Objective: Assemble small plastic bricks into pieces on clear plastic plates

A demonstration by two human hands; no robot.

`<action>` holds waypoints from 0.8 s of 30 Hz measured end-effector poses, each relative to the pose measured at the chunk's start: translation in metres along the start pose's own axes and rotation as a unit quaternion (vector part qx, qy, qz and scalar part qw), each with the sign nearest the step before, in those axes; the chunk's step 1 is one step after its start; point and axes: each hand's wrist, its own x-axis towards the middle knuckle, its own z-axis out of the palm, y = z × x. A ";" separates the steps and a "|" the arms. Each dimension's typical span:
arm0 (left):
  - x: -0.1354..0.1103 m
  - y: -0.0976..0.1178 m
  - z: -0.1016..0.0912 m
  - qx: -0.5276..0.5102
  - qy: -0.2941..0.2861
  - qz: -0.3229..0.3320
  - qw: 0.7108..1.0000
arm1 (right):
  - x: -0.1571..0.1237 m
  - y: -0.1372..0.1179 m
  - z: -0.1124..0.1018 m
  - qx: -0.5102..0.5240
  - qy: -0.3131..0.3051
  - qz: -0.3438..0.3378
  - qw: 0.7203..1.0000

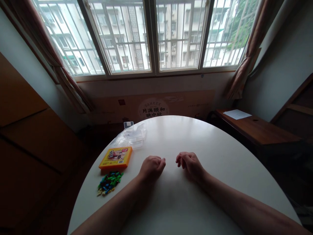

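My left hand (152,165) rests on the white round table (181,130), curled into a fist with the thumb along its side. Across a small gap, my right hand (189,162) lies with its fingers loosely folded inward. Nothing shows in either hand, and they do not touch each other. To the left of my left hand is a pile of small blocks (110,182), mostly green and blue with some yellow and cream ones. Just behind the pile lies a flat yellow-orange box (115,157) with a printed label.
Clear plastic cases (133,135) and crumpled clear wrapping stand at the table's far left edge. A brown wooden desk (264,127) with white paper (237,114) on it is at the right. Behind the table, a large printed cardboard panel (190,101) leans below the barred window.
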 end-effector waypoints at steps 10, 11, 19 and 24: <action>-0.005 0.002 0.000 -0.027 -0.001 -0.005 1.000 | -0.007 -0.009 -0.004 0.123 -0.005 0.115 0.986; -0.005 0.002 0.001 -0.028 0.009 -0.007 1.000 | -0.007 -0.008 -0.005 0.136 -0.001 0.118 0.984; -0.006 -0.003 0.004 -0.035 0.061 -0.028 0.997 | 0.001 -0.002 -0.017 0.213 -0.026 0.145 0.966; -0.008 0.002 0.005 -0.043 0.029 -0.034 0.998 | 0.003 -0.004 -0.020 0.250 -0.024 0.174 0.952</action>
